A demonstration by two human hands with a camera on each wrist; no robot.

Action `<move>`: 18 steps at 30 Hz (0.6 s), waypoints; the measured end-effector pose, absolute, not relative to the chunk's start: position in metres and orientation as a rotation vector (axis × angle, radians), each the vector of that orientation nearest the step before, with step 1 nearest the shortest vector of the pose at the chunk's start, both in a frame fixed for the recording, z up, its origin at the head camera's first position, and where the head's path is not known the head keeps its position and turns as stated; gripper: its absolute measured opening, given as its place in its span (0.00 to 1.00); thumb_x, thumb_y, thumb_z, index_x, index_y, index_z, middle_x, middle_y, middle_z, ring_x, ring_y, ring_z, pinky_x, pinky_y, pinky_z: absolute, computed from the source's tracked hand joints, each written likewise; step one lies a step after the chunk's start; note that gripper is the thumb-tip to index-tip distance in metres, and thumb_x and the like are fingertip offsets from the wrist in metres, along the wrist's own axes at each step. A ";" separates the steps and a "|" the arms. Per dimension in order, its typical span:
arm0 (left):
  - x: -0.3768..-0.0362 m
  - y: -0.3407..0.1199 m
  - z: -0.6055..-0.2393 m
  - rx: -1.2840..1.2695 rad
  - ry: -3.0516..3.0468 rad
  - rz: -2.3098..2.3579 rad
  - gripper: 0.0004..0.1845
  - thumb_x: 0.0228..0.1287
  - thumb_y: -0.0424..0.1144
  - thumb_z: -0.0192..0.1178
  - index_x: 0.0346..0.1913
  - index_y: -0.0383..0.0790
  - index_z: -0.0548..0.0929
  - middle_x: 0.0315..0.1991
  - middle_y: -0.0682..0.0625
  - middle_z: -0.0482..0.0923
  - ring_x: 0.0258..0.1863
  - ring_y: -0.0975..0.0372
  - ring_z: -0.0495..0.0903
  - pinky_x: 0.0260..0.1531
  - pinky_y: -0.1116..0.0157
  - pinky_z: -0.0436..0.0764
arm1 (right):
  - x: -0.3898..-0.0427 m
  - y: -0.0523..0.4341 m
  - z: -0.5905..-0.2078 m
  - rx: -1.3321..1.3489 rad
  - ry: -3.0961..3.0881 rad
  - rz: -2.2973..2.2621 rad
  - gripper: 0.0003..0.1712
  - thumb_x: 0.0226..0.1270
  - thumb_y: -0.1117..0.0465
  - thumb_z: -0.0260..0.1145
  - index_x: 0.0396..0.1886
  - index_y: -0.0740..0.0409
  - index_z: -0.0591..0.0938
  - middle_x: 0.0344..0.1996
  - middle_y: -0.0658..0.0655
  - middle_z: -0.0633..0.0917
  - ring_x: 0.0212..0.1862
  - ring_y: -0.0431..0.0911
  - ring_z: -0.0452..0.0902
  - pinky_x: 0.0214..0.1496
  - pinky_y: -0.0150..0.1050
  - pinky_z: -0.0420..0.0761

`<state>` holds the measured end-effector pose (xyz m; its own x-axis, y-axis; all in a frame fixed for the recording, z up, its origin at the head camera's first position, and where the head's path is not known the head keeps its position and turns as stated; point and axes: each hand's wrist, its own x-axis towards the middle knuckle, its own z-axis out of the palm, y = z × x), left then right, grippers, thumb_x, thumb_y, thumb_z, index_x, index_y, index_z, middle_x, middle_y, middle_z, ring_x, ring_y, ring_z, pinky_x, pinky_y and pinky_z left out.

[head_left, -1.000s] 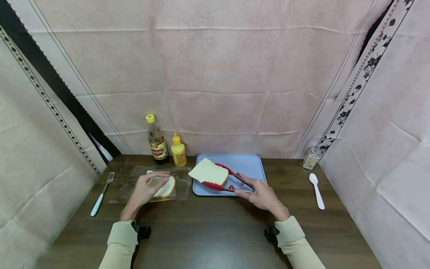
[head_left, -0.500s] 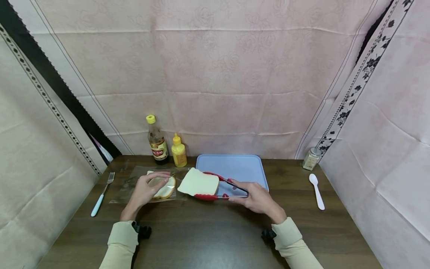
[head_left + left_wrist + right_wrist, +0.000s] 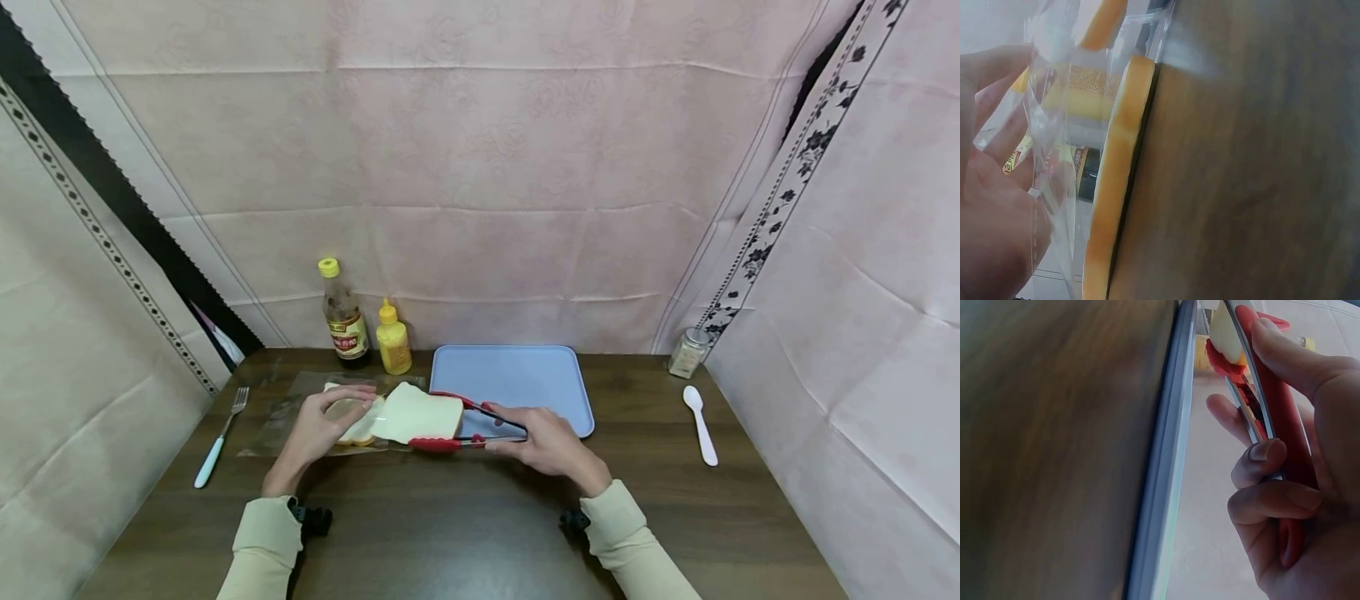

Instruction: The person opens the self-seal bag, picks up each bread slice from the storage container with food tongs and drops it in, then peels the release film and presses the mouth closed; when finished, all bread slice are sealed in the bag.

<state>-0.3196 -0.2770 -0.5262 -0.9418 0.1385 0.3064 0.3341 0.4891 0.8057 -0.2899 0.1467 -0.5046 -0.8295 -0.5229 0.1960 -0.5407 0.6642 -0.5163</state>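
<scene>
Right hand (image 3: 551, 442) grip clenches red tongs (image 3: 465, 427) clamping bread slice (image 3: 418, 415) | left hand (image 3: 318, 429) pinches plastic bag (image 3: 281, 412) on surface (image 3: 465, 525)

Matt wood table (image 3: 465, 517), glossy plastic bag (image 3: 285, 412)

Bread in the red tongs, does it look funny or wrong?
Nothing looks spilled or broken. The bread slice sits tilted in the red tongs that the right hand grips, leaning toward the clear bag, where the left hand holds another slice.
</scene>
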 end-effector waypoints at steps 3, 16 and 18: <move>-0.318 -0.278 -0.526 -0.408 -2.542 -1.433 0.14 0.74 0.54 0.71 0.53 0.52 0.94 0.62 0.54 0.89 0.70 0.51 0.80 0.77 0.31 0.63 | -0.294 0.137 -0.507 0.921 -2.834 0.887 0.40 0.73 0.34 0.72 0.80 0.38 0.75 0.71 0.50 0.84 0.62 0.43 0.86 0.54 0.43 0.86; -0.317 -0.278 -0.524 -0.420 -2.513 -1.401 0.11 0.74 0.52 0.71 0.51 0.55 0.94 0.62 0.52 0.89 0.69 0.49 0.82 0.77 0.31 0.64 | -0.311 0.090 -0.503 0.994 -2.856 0.913 0.41 0.73 0.33 0.71 0.80 0.40 0.75 0.71 0.51 0.84 0.52 0.43 0.85 0.50 0.40 0.85; -0.317 -0.278 -0.523 -0.429 -2.500 -1.406 0.10 0.74 0.51 0.72 0.51 0.54 0.94 0.61 0.51 0.89 0.69 0.49 0.81 0.77 0.32 0.64 | -0.315 0.083 -0.500 1.001 -2.853 0.903 0.42 0.72 0.33 0.72 0.80 0.40 0.75 0.70 0.52 0.85 0.43 0.43 0.82 0.43 0.37 0.82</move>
<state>-0.3168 -0.2782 -0.5226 -0.9279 0.1356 0.3472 0.3671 0.4937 0.7883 -0.3155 0.0831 -0.4996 -0.7985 -0.5778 0.1690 -0.5698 0.6349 -0.5218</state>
